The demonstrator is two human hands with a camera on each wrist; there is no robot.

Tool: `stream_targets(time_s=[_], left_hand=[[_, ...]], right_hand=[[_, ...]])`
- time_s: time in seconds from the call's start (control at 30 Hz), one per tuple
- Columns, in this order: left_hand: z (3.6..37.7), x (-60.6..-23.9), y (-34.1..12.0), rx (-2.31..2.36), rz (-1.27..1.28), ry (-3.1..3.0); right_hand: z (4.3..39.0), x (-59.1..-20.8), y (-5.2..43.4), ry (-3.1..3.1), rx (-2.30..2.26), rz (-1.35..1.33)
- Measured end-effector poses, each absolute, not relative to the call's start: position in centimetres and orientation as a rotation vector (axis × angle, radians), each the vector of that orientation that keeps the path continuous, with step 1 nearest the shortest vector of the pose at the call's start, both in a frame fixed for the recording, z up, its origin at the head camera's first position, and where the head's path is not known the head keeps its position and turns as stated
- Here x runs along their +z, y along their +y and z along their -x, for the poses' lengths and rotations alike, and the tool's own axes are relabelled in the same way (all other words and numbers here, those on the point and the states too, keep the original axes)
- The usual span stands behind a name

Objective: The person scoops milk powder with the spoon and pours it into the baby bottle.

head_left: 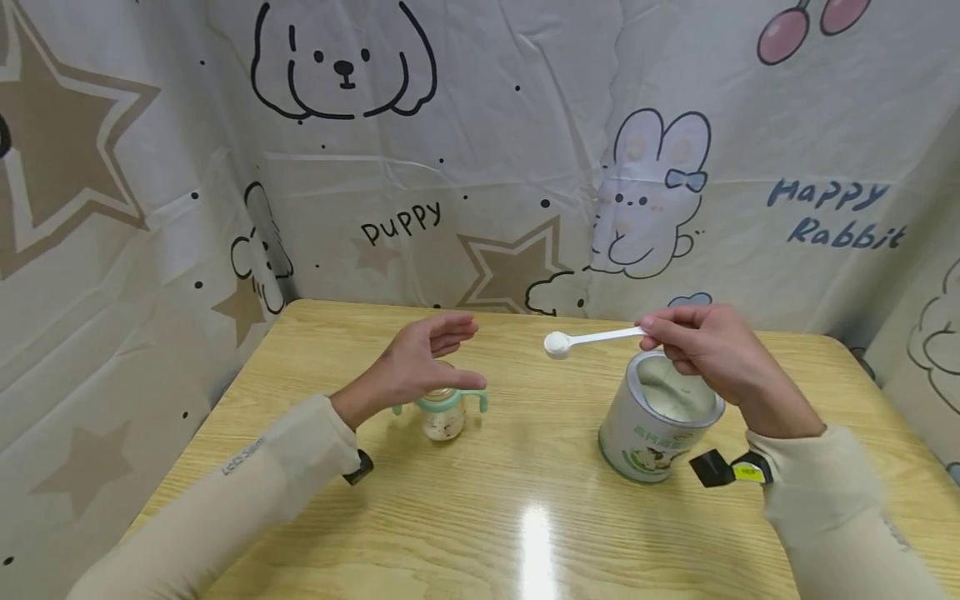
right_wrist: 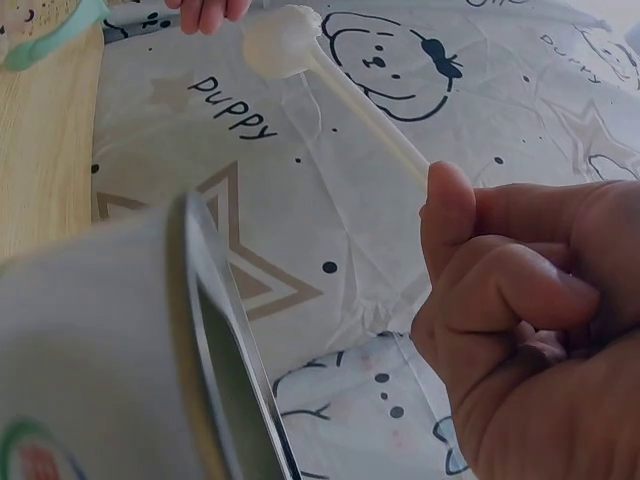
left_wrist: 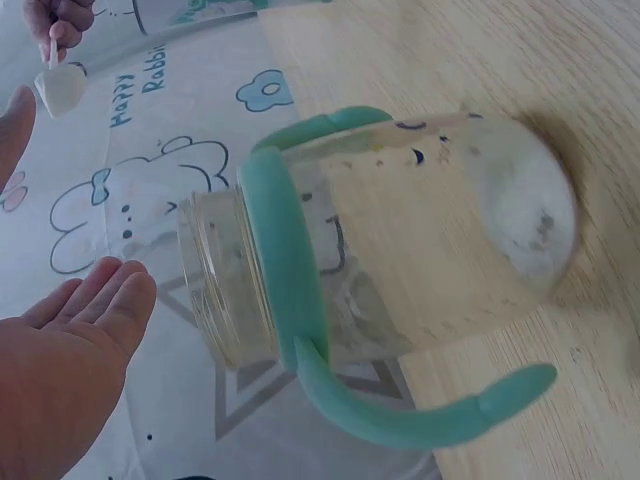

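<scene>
**Two hands, one loaded scoop in transit**

One white scoop point(head_left: 592, 339), heaped with powder, is pinched by its handle in the right hand point(head_left: 712, 350), fingers curled round the grip end. The bowl projects away from the grip toward the left hand, held in the air above the table point(head_left: 525, 517) between the tin and the bottle. One open powder tin point(head_left: 660, 425) stands directly beneath the right hand's grip, powder visible inside. One clear bottle point(head_left: 444, 414) with a green handled collar stands upright, mouth uncovered, just below the left hand point(head_left: 423, 362). That hand hovers over it with fingers spread and relaxed, holding nothing.

Judged step: carrying a measured scoop from tin to bottle. The next move appears to call for centring the bowl over the narrow mouth and tipping it level-handed; the left hand could steady the bottle.

Count: one scoop, one tin, one bottle, two hands.
</scene>
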State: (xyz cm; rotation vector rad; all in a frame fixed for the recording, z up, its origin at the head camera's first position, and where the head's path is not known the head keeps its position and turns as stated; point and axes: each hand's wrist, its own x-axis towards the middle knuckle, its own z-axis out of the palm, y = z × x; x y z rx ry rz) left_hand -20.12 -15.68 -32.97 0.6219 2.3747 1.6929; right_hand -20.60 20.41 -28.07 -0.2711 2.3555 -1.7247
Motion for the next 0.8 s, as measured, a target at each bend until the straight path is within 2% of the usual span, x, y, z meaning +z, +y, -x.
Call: stream_targets(time_s=[0.8], left_hand=[[19.5,-34.1,-19.0,1.606,-0.594,2.534]], right_hand=[[21.0,-28.4,15.6,2.288,-1.732,0.284]])
